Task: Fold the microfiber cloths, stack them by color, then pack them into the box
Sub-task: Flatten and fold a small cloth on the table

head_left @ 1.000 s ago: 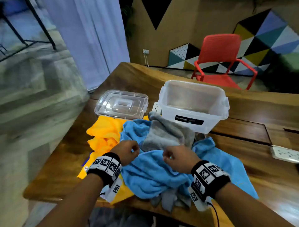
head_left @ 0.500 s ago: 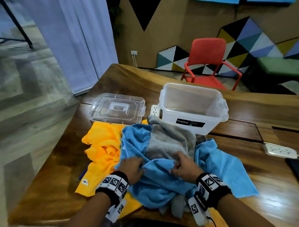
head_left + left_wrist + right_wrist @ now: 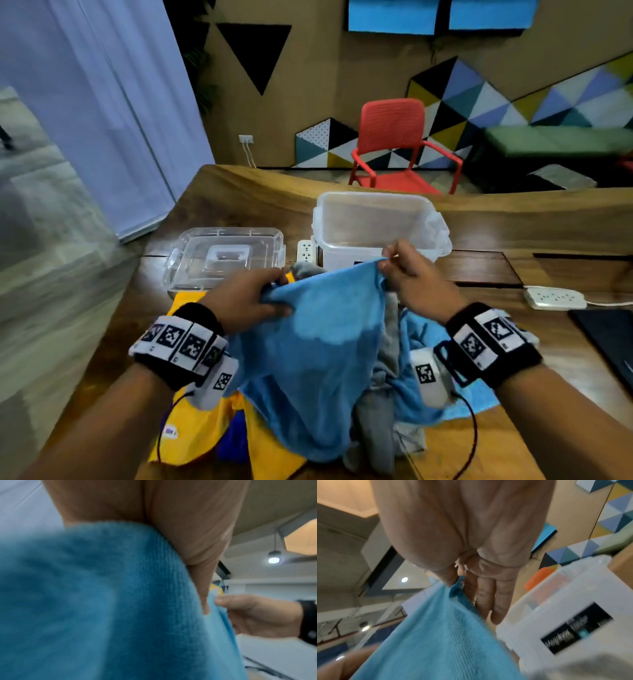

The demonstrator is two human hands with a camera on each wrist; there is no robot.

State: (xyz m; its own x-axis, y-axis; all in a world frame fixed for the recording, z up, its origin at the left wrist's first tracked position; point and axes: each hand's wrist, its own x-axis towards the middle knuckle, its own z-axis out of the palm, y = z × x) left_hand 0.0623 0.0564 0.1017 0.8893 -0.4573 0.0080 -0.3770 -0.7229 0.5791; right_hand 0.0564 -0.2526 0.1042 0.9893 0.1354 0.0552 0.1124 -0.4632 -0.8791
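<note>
Brown wooden worktop (image 3: 479, 219) carries everything. Clear plastic box (image 3: 378, 226) sits open at far side, its clear lid (image 3: 224, 257) beside it. Light blue microfiber cloth (image 3: 318, 342) hangs lifted over heap of yellow cloth (image 3: 205, 431) and grey cloth (image 3: 373, 418). Your left hand (image 3: 246, 301) grips one top corner, right hand (image 3: 416, 277) pinches other. Cloth looks soft, light, limp: keep hold at corners, pull edge taut before folding.

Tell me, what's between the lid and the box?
A white power strip sits on the wooden table between the clear lid and the plastic box, seen in the head view.
</note>
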